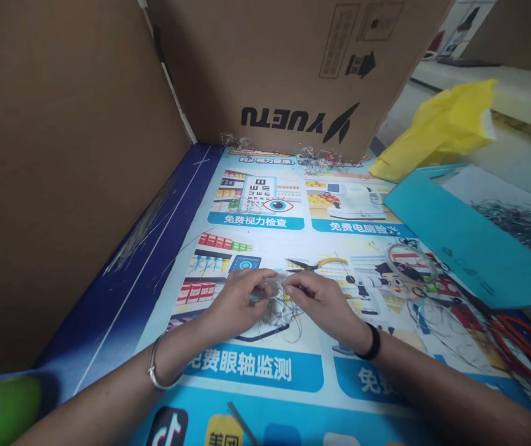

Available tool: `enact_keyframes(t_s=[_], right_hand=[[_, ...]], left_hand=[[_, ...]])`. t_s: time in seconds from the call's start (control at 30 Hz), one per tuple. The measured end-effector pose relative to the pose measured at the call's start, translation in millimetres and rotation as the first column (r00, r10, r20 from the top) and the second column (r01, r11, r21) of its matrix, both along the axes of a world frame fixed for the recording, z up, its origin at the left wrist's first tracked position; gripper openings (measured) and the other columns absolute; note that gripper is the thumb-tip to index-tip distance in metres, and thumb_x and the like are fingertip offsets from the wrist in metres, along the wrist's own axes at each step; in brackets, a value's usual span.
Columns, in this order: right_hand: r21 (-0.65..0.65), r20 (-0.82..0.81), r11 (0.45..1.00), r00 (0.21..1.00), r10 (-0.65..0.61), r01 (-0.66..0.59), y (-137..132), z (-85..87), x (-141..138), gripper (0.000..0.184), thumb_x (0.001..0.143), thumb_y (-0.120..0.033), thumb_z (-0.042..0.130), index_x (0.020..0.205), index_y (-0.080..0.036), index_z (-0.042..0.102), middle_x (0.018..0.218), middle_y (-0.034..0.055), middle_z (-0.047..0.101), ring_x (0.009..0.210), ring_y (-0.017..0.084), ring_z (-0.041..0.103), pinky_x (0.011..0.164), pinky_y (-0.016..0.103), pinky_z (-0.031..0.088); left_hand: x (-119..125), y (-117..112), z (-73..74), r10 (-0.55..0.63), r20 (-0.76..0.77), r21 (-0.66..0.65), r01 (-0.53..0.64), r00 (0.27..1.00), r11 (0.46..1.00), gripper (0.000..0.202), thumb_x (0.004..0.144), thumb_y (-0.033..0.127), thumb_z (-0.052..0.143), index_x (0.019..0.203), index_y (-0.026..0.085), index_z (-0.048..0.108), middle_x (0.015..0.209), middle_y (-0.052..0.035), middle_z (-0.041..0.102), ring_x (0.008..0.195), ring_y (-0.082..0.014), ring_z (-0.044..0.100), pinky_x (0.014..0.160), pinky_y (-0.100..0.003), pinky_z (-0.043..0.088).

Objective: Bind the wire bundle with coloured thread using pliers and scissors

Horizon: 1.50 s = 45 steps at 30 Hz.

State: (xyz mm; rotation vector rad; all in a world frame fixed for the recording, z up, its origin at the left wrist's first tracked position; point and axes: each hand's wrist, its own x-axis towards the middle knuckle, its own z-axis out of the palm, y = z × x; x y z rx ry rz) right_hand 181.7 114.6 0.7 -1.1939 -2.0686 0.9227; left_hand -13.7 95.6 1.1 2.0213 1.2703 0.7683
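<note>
My left hand [236, 301] and my right hand [321, 303] meet over the middle of a printed poster mat [256, 365]. Both have their fingers pinched together on a small tangle of thin grey wire [275, 305] that hangs between and below them. A silver bangle sits on my left wrist and a black band on my right wrist. Just behind my right hand lie yellow-handled pliers [321, 264].
A cardboard box marked YUETU [293, 68] stands at the back, a cardboard wall [61, 155] on the left. A teal sheet [465, 241] and yellow bag [437, 130] lie at right. Wire coils [411, 257], red cables [525, 341] and loose wire scraps [520, 220] are nearby.
</note>
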Motion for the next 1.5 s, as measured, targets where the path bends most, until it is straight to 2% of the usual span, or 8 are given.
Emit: enact_keyframes(t_s=[0.33, 0.57, 0.7, 0.9, 1.07, 1.27, 1.37, 1.5], right_hand=[[0.040, -0.034, 0.996, 0.996, -0.084, 0.086, -5, -4.7, -4, 0.011, 0.083, -0.017, 0.052, 0.080, -0.020, 0.063, 0.072, -0.0011, 0.064, 0.065, 0.013, 0.058, 0.060, 0.022, 0.042], [0.047, -0.028, 0.992, 0.993, -0.115, 0.117, -6, -1.9, -7, 0.013, 0.084, -0.019, 0.051, 0.078, -0.021, 0.062, 0.070, -0.0006, 0.063, 0.065, 0.014, 0.058, 0.060, 0.024, 0.042], [0.047, -0.032, 0.990, 0.991, -0.132, 0.133, -7, -0.7, -8, 0.013, 0.083, -0.019, 0.051, 0.075, -0.020, 0.062, 0.069, -0.0004, 0.063, 0.064, 0.014, 0.057, 0.057, 0.023, 0.041], [0.040, -0.014, 0.989, 0.990, -0.139, 0.140, -7, -2.8, -8, 0.014, 0.083, -0.018, 0.050, 0.075, -0.020, 0.062, 0.066, -0.0016, 0.060, 0.060, 0.013, 0.055, 0.055, 0.022, 0.039], [0.049, -0.026, 0.988, 0.989, -0.144, 0.145, -7, -3.7, -9, 0.014, 0.083, -0.017, 0.050, 0.074, -0.020, 0.061, 0.067, -0.0013, 0.061, 0.061, 0.013, 0.055, 0.056, 0.022, 0.039], [0.059, -0.027, 0.987, 0.988, -0.150, 0.151, -7, -2.7, -9, 0.014, 0.083, -0.018, 0.051, 0.074, -0.020, 0.061, 0.067, -0.0012, 0.062, 0.060, 0.013, 0.055, 0.055, 0.023, 0.040], [0.055, -0.028, 0.986, 0.987, -0.157, 0.158, -7, -2.6, -10, 0.014, 0.083, -0.019, 0.051, 0.074, -0.020, 0.061, 0.066, -0.0012, 0.062, 0.059, 0.013, 0.055, 0.054, 0.023, 0.040], [0.046, -0.059, 0.987, 0.986, -0.154, 0.156, -7, -3.7, -10, 0.013, 0.083, -0.019, 0.051, 0.077, -0.021, 0.062, 0.070, -0.0004, 0.064, 0.063, 0.014, 0.058, 0.057, 0.024, 0.042]], left_hand=[[1, -2, -3.4, -0.022, -0.018, -0.049, 0.021, 1.000, 0.999, 0.048, 0.070, 0.011, 0.055, 0.117, 0.022, 0.047, 0.085, -0.0007, 0.068, 0.099, -0.0227, 0.055, 0.094, -0.047, 0.033], [6, -6, -7.4, 0.020, 0.004, -0.017, -0.020, 1.000, 1.000, 0.053, 0.069, 0.012, 0.059, 0.119, 0.023, 0.043, 0.087, -0.0010, 0.067, 0.093, -0.0231, 0.059, 0.093, -0.048, 0.033], [5, -5, -6.3, 0.019, 0.025, -0.069, -0.017, 0.999, 0.997, 0.051, 0.070, 0.011, 0.059, 0.117, 0.022, 0.043, 0.085, -0.0013, 0.067, 0.094, -0.0235, 0.060, 0.094, -0.048, 0.034], [2, -4, -3.7, 0.047, -0.040, -0.040, -0.049, 0.998, 0.998, 0.050, 0.072, 0.010, 0.056, 0.118, 0.022, 0.043, 0.090, -0.0015, 0.069, 0.102, -0.0259, 0.056, 0.095, -0.052, 0.031], [4, -5, -1.8, 0.054, -0.020, -0.105, -0.056, 0.998, 0.993, 0.050, 0.071, 0.007, 0.054, 0.118, 0.020, 0.044, 0.096, -0.0045, 0.069, 0.106, -0.0270, 0.054, 0.096, -0.052, 0.032], [6, -1, 4.7, 0.049, 0.172, -0.261, -0.003, 0.984, 0.965, 0.043, 0.066, 0.000, 0.047, 0.105, 0.019, 0.050, 0.088, -0.0043, 0.067, 0.089, -0.0211, 0.061, 0.079, -0.038, 0.048], [6, 0, 9.3, 0.065, 0.276, -0.324, 0.030, 0.959, 0.945, 0.038, 0.066, 0.001, 0.047, 0.100, 0.019, 0.050, 0.083, -0.0020, 0.064, 0.080, -0.0174, 0.062, 0.070, -0.031, 0.051], [5, 0, 14.9, 0.094, 0.342, -0.407, 0.058, 0.935, 0.911, 0.035, 0.068, 0.006, 0.047, 0.100, 0.019, 0.047, 0.085, -0.0017, 0.063, 0.079, -0.0165, 0.061, 0.066, -0.028, 0.051]])
